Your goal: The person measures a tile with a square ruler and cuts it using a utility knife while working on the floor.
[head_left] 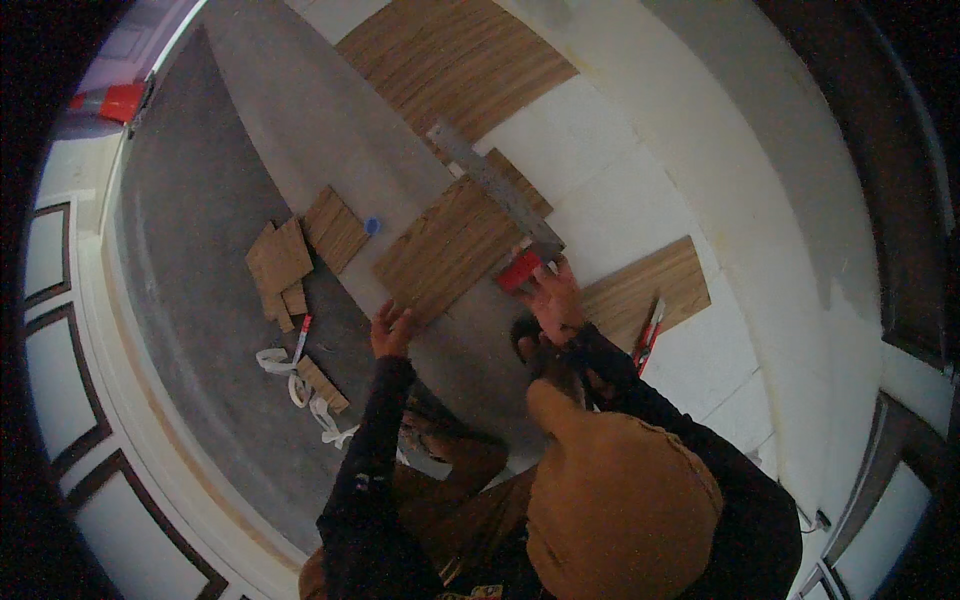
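Observation:
A short wood-grain plank [450, 240] lies before me at an angle. My left hand [392, 330] has its curled fingers on the plank's near-left corner. Across the plank's far-right end rests a long grey metal bar [490, 185], with a red block-like piece [519, 269] at its near end. They look like parts of a square, but the dim light leaves this unsure. Beside the plank's right corner, my right hand [552, 300] has its thumb and fingers at the red piece. Another piece of wood-grain board [520, 183] shows partly beneath the bar.
Larger wood-grain boards [455, 65] lie at the far side, and another plank [650, 288] at right carries a red utility knife [650, 335]. Offcuts [283, 262], a blue cap [372, 226] and white curled strips [300, 390] lie left. My bent knee [620, 510] is close; a wall stands right.

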`<action>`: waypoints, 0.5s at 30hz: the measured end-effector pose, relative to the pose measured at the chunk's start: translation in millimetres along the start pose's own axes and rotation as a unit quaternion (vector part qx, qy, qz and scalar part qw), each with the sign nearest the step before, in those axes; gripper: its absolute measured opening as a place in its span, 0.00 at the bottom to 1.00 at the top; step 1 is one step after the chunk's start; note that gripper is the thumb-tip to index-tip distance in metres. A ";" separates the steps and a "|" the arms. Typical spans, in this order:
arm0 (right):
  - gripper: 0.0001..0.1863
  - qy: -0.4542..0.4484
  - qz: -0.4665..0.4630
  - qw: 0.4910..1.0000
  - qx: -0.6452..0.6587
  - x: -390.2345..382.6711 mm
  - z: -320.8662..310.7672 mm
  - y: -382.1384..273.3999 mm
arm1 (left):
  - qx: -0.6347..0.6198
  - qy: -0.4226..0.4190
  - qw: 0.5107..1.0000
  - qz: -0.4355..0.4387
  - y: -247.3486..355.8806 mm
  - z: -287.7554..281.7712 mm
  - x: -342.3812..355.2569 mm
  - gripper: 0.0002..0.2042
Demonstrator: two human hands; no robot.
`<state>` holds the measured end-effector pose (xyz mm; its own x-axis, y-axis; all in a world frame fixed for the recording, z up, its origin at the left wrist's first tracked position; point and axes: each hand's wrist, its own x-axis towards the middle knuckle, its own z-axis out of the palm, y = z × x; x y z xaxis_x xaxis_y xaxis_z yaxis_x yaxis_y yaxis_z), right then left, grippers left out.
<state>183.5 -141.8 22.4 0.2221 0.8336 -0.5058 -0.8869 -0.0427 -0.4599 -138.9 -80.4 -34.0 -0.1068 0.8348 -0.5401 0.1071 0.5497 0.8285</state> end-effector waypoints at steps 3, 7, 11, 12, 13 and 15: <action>0.25 0.001 -0.002 0.995 -0.099 -6.1 -21.6 -16.1 | -0.090 0.008 0.994 -0.059 -5.4 -10.5 16.0 0.27; 0.25 0.109 -0.018 0.993 -0.029 -24.9 -75.5 -46.4 | -0.129 0.005 0.979 -0.159 0.7 15.7 24.3 0.25; 0.23 0.154 -0.053 0.984 -0.067 -69.1 -116.0 -67.3 | -0.164 -0.002 0.980 -0.112 10.5 23.3 32.6 0.22; 0.23 0.152 -0.070 0.982 -0.084 -77.1 -126.4 -70.7 | -0.188 -0.004 0.978 -0.095 9.8 26.5 36.7 0.22; 0.21 0.188 -0.095 0.972 -0.108 -86.0 -128.8 -73.4 | -0.231 -0.012 0.971 -0.061 12.3 26.0 38.8 0.22; 0.20 0.224 -0.120 0.958 -0.135 -98.3 -132.8 -80.3 | -0.192 -0.017 0.978 -0.083 25.1 32.0 44.2 0.22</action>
<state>286.6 -293.4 12.1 0.6113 0.5203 -0.5963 -0.6649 -0.0708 -0.7435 -109.3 -28.7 -41.8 -0.0581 0.7384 -0.6718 -0.2879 0.6319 0.7195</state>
